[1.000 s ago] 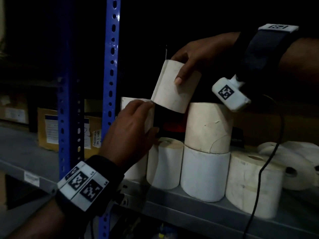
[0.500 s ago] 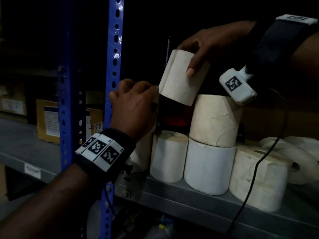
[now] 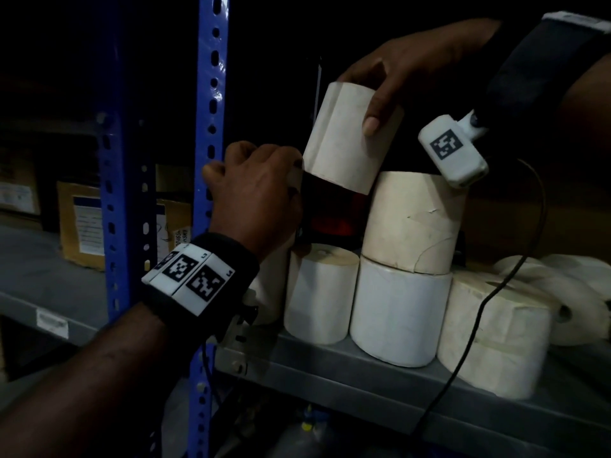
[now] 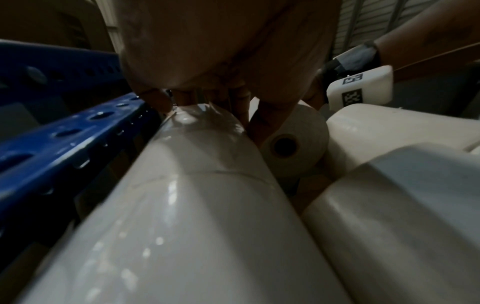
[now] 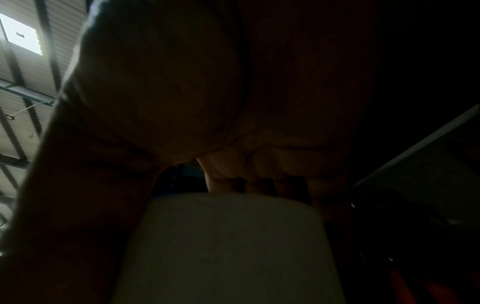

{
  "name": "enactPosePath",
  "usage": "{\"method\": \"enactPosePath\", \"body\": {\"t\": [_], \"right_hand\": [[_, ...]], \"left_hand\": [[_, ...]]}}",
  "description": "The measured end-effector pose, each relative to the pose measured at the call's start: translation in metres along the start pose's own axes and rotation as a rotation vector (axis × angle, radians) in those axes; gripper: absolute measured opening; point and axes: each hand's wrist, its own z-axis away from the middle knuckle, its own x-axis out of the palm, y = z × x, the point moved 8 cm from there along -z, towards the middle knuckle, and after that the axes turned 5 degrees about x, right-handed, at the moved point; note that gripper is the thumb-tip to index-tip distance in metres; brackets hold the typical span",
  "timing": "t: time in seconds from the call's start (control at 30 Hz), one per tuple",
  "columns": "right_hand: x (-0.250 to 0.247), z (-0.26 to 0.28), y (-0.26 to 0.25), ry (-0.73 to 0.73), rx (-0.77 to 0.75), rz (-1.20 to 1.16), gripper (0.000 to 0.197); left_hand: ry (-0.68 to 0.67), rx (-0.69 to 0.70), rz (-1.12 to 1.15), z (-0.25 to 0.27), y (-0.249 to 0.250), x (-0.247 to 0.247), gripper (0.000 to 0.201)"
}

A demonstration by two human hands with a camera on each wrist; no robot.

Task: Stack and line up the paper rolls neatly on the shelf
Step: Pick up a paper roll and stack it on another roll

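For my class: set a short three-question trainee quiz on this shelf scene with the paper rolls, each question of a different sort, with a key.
1. True or false: the right hand holds a tilted roll above the shelf.
2. Multiple choice: the left hand is on A) the top of the leftmost stack, beside the blue post; B) the lying rolls at far right; C) the cardboard box.
3. Fill in: right of the low roll stands a stack of ___ rolls.

Key: 1 true; 2 A; 3 two.
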Motion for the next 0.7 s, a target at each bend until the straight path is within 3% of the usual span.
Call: {"method": "enactPosePath", "body": {"t": [0.23,0.7], "right_hand": [[-0.0036,-0.0010,0.0001,0.029,-0.003,0.013,0.055],[-0.0014,0.0026,0.0002,-0.015,-0.053,0.025,0.044]], "left_hand": [[0.042,-0.075,0.018,-0.0039,-0.0022,-0.0009,0.031],[0.100,-0.098,0.001,-0.0068,0.0029,-0.0020,0.027]]}}
